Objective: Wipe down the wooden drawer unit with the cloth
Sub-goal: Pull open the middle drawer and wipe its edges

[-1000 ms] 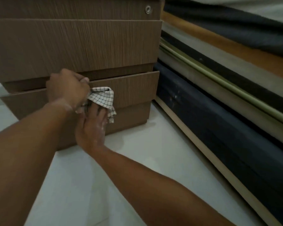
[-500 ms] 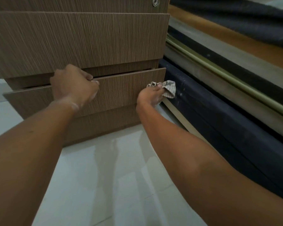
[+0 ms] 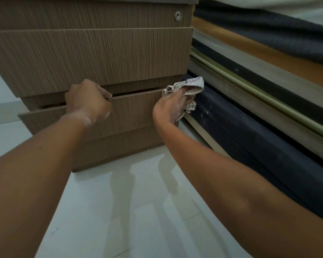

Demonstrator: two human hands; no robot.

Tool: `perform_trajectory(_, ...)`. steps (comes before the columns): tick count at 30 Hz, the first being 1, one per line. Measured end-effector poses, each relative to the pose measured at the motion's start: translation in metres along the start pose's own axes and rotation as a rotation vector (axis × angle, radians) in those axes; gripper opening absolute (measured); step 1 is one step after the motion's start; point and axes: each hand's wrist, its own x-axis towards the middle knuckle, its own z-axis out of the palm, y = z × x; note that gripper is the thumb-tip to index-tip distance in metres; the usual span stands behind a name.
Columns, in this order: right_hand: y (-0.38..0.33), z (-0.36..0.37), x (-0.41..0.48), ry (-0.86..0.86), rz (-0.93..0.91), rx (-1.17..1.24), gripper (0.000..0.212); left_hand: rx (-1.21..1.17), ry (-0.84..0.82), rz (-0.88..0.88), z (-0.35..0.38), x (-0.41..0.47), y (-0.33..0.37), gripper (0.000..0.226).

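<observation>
Bracing the pulled-out bottom drawer (image 3: pixel 131 112), your left hand (image 3: pixel 88 101) grips its top edge while your right hand (image 3: pixel 171 107) clutches the checked cloth (image 3: pixel 189 86) at its right end.

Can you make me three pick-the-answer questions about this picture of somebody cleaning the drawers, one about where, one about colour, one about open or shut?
1. Where is the cloth?
A. at the right end of the bottom drawer
B. on the floor
C. on top of the drawer unit

2. What pattern is the cloth?
A. plain red
B. pale with dark checks
C. blue dots

3. How is the bottom drawer?
A. taken right out
B. fully shut
C. pulled out a little

Answers:
1 A, the right hand holds it bunched at that corner.
2 B, thin dark lines cross pale fabric.
3 C, a dark gap shows above it where the left hand grips its top edge.
</observation>
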Motion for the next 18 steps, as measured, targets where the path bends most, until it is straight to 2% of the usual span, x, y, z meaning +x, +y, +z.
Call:
perform_trajectory(4, 0.020, 0.012, -0.054, -0.201, -0.341, -0.225, 0.055, 0.004, -0.039, 0.004, -0.005, 0.005, -0.004, 0.037)
perform_trajectory(6, 0.027, 0.020, -0.077, -0.245, -0.548, -0.394, 0.059, 0.016, -0.046, 0.017, -0.008, 0.005, -0.004, 0.035)
perform_trajectory(9, 0.010, 0.029, -0.088, -0.257, -0.786, -0.548, 0.044, -0.051, -0.055, 0.039, -0.015, 0.004, -0.009, 0.026)
perform_trajectory(11, -0.006, 0.032, -0.078, -0.222, -0.838, -0.578, 0.032, -0.114, -0.061, 0.027, -0.024, 0.005, -0.024, 0.025)
perform_trajectory(14, -0.012, 0.029, -0.064, -0.213, -0.869, -0.602, 0.037, -0.128, -0.004, -0.033, -0.041, 0.003, -0.059, 0.024)
perform_trajectory(18, -0.014, 0.034, -0.079, -0.220, -0.829, -0.571, 0.034, -0.088, 0.154, -0.137, -0.070, -0.009, -0.110, 0.020)
